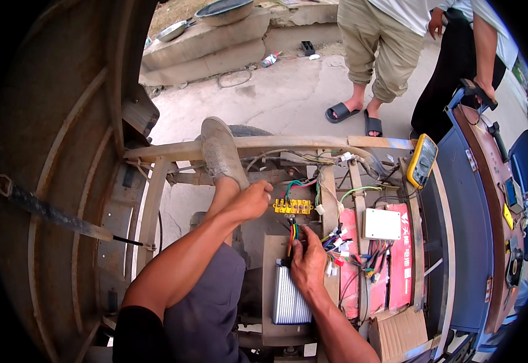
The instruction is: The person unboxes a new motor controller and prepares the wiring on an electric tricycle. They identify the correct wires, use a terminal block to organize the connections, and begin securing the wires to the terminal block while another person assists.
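Note:
A yellow terminal block (pixel 293 207) sits in the middle of the metal frame, with green and red wires running into its far side. Just left of it, my left hand (pixel 253 201) is closed, fingers curled; whatever it may hold is hidden. My right hand (pixel 309 260) pinches a bundle of thick coloured wires (pixel 292 233) below the block, thumb and forefinger together. These wires run between the block and a finned silver controller box (pixel 291 296), which lies beside my right wrist. Thin wires with several white connectors (pixel 338 242) spread out right of that hand.
Red-pink boxed batteries (pixel 400 260) lie at right, with a white box (pixel 381 224) on top. A yellow multimeter (pixel 422 160) leans on the frame (pixel 264 143). My shoe (pixel 220 151) rests there. A raised panel (pixel 64 181) stands left. Two people stand beyond, near a blue seat box (pixel 466 242).

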`<state>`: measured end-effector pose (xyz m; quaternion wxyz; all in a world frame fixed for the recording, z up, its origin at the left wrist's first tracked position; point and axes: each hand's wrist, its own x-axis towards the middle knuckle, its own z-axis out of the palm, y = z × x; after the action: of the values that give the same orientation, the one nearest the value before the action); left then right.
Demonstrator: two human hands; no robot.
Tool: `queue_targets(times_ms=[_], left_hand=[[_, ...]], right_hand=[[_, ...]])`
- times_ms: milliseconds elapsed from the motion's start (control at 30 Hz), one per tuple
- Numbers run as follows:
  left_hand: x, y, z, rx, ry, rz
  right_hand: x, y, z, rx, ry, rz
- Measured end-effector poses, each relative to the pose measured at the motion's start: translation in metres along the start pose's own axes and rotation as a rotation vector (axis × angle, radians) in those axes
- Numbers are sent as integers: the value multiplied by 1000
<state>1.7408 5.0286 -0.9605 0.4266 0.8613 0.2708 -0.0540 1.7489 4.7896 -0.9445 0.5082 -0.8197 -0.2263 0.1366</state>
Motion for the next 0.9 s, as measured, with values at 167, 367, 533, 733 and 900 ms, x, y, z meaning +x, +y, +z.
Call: queue_targets(times_ms=[167,367,533,733,900], left_hand=[[13,2,10,-232,-196,-163],[3,3,-7,-94,-70,-117],[-22,22,-26,-336,-154,-58],[-37,25,-13,-291,-474,238],[-35,22,-24,-291,-411,274]], right_hand=[[3,0,3,32,5,125],[7,-4,1,83,18,202],[8,-8,1,110,38,234],[7,-5,5,95,68,183],[4,-7,8,58,99,103]])
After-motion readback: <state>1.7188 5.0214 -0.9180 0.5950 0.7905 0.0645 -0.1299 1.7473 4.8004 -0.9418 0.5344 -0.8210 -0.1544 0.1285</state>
